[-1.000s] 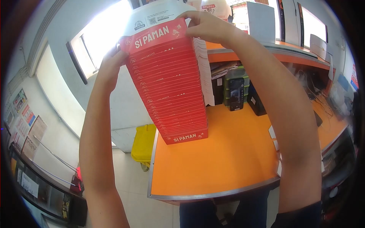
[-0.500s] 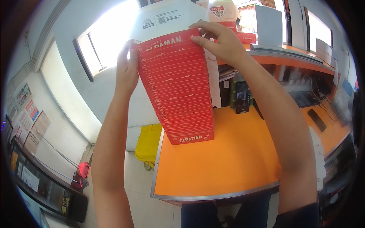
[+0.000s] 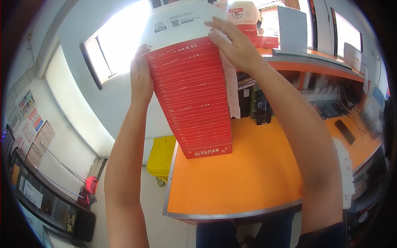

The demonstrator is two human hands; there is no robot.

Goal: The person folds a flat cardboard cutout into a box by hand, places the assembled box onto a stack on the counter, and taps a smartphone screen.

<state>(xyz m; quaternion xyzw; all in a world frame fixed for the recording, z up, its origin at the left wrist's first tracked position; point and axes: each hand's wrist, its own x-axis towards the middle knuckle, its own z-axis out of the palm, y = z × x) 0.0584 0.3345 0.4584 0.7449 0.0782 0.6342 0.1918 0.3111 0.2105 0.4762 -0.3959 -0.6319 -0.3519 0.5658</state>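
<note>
A tall stack of nested red cardboard food boxes (image 3: 192,97), lettered SI PAMAN, rises from the orange table (image 3: 235,182). The topmost box's white flap (image 3: 186,25), printed with a logo and QR code, stands up at the back. My left hand (image 3: 142,78) lies along the stack's upper left side, fingers extended. At the upper right corner is my right hand (image 3: 237,47), its fingers stretched out and apart against the top box; its thumb is hidden.
More red and white boxes (image 3: 254,35) stand behind on an orange ledge. A yellow bin (image 3: 160,156) is left of the table. One phone (image 3: 263,108) leans upright right of the stack; another phone (image 3: 345,131) lies farther right near cables. A dustpan (image 3: 91,184) rests by the left wall.
The top box sits lower in the stack, with less of its front lettering showing. My right hand's fingers have loosened from the box's edge and extended. My left hand has shifted slightly down and right.
</note>
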